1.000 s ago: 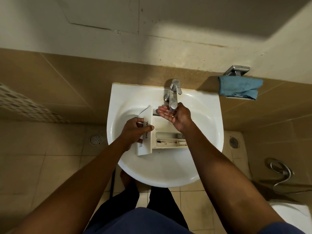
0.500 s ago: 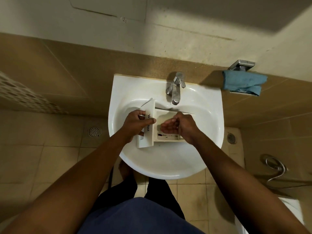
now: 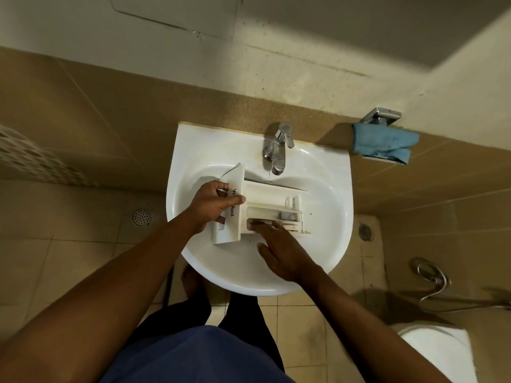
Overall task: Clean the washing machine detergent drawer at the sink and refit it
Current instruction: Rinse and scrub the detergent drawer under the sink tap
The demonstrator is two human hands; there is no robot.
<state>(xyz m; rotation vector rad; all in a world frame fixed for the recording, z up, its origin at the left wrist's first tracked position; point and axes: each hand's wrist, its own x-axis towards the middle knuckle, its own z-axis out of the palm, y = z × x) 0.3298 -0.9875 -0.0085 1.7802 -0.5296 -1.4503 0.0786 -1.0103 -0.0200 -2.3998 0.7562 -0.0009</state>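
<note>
The white detergent drawer (image 3: pixel 265 197) lies in the white sink (image 3: pixel 326 244), its front panel to the left and its compartments pointing right. My left hand (image 3: pixel 214 204) grips the front panel, thumb over the lettering. My right hand (image 3: pixel 279 250) lies flat with straight fingers reaching into the drawer's near compartment. The chrome tap (image 3: pixel 278 150) stands just behind the drawer.
A blue cloth (image 3: pixel 385 143) hangs on a chrome holder on the wall to the right of the sink. Floor drains (image 3: pixel 141 217) sit on the tiled floor on both sides. A hose sprayer (image 3: pixel 432 277) and a white toilet (image 3: pixel 439 352) are at lower right.
My right hand left the tap's spout, came down onto the drawer, then slid toward me with fingers now stretched into the near compartment. My left hand kept its hold on the panel.
</note>
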